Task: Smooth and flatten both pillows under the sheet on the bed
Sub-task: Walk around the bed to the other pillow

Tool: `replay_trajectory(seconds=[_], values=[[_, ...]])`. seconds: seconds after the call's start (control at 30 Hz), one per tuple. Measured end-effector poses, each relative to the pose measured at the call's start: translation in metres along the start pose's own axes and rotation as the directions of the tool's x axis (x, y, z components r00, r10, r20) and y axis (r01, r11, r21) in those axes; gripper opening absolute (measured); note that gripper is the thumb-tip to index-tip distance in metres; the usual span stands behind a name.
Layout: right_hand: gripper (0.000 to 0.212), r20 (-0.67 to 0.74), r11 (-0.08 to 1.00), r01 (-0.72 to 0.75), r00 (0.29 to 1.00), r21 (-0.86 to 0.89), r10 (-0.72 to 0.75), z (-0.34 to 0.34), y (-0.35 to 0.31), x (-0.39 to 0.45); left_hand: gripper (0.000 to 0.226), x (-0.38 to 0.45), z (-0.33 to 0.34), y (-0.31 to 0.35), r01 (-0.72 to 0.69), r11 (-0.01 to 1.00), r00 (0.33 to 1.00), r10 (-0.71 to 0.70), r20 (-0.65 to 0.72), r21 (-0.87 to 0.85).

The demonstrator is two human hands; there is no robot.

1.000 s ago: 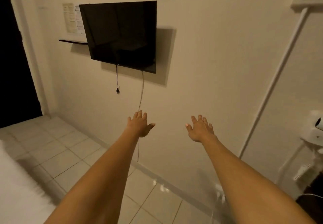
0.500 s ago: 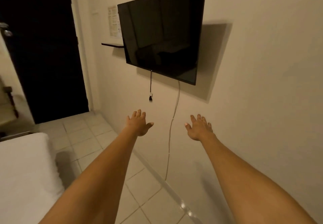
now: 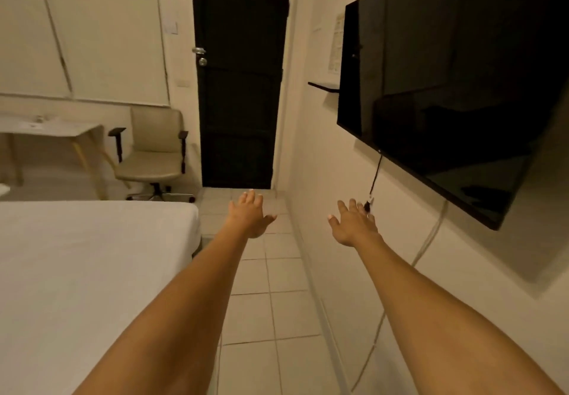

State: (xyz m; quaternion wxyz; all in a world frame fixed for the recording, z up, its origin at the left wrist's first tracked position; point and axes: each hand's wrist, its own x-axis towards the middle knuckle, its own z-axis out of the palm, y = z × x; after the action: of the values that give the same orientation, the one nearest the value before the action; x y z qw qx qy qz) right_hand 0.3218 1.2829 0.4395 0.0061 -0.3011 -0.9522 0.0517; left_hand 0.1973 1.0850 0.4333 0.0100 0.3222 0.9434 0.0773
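Observation:
The bed (image 3: 86,259) fills the lower left, covered by a smooth white sheet; no pillow shapes show in the part I can see. Both my arms are stretched out in front of me over the tiled aisle. My left hand (image 3: 250,216) hovers palm down, fingers spread, just right of the bed's far corner and holds nothing. Near the wall below the television, my right hand (image 3: 353,224) is also spread and empty. Neither hand touches the bed.
A black television (image 3: 446,86) hangs on the right wall with a cable (image 3: 374,179) dangling below it. A dark door (image 3: 240,80) closes the aisle's far end. A beige office chair (image 3: 154,151) and a desk (image 3: 46,126) stand beyond the bed. Tiled floor (image 3: 271,302) runs between bed and wall.
My view has swung left: the television slid to the right edge, while the door, chair, desk and much more of the bed came into sight. My hands stay outstretched and empty.

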Motion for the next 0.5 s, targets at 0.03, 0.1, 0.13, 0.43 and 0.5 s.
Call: replay_trajectory(seconds=[0.03,0.1,0.13,0.43,0.5], values=[[0.063,0.006,1.0,0.027,1.0,0.0,-0.027,0.002,-0.007,0.014,0.075,0.006,0.001,-0.008,0.03,1.0,1.0,-0.03,0.001,0.002],[0.063,0.01,0.997,0.073,0.997,0.001,-0.073,0.005,-0.02,0.043,0.074,0.02,0.004,-0.026,0.085,0.996,0.996,-0.085,0.008,0.006],[0.063,0.012,0.995,0.096,0.995,0.002,-0.096,0.006,-0.028,0.057,0.073,0.027,0.004,-0.034,0.108,0.994,0.994,-0.108,0.015,0.004],[0.064,-0.001,0.98,0.199,0.98,0.015,-0.199,0.016,-0.096,0.205,0.074,0.148,-0.002,-0.112,0.23,0.973,0.973,-0.23,-0.002,-0.008],[0.063,-0.004,0.98,0.2,0.98,0.016,-0.2,0.011,-0.108,0.24,0.074,0.183,-0.009,-0.125,0.233,0.972,0.972,-0.233,-0.002,-0.019]])
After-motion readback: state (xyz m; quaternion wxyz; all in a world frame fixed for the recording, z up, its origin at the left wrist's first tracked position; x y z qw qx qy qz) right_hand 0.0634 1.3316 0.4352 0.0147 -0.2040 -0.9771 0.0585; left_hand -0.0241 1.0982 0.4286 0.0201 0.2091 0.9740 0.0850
